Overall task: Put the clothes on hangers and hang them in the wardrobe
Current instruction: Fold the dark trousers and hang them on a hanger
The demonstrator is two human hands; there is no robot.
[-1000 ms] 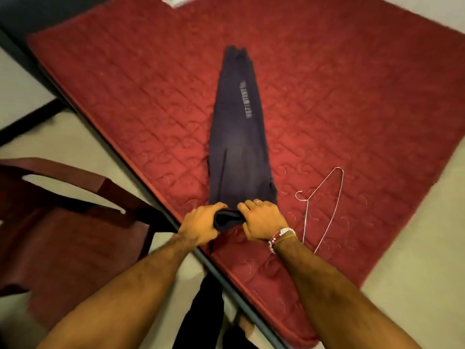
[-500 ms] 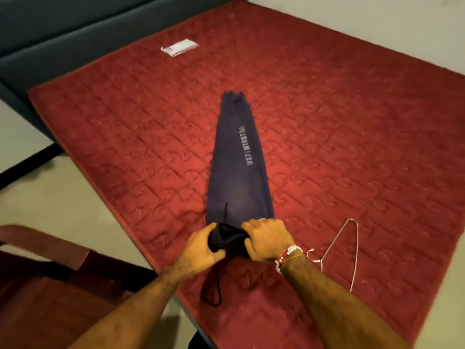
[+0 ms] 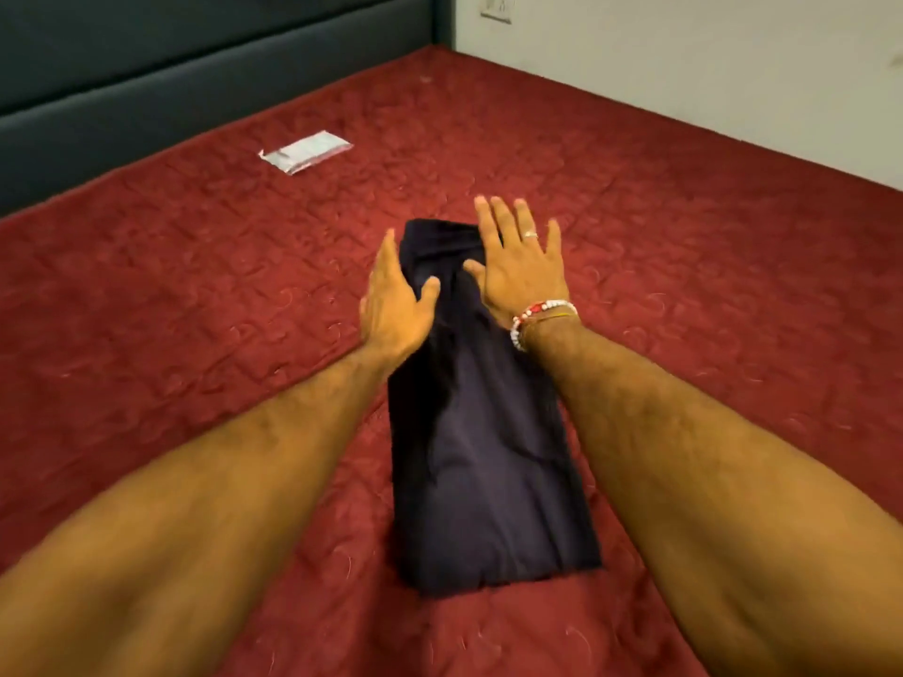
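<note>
Both hands lie flat with straight fingers at the far end of the dark pants point(image 3: 481, 461). The left hand point(image 3: 396, 300) rests on the left edge. The right hand point(image 3: 520, 268) rests on the right edge, fingers spread wide, with a bead bracelet point(image 3: 535, 317) on its wrist. The pants lie folded on the red bed cover point(image 3: 195, 285). A small white packet point(image 3: 305, 151) lies far off, near the dark headboard point(image 3: 195, 56).

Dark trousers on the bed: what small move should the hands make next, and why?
Probably sweep both palms back toward the body. The left hand and right hand rest open at the far end of the folded dark trousers, whose near half shows creases.
</note>
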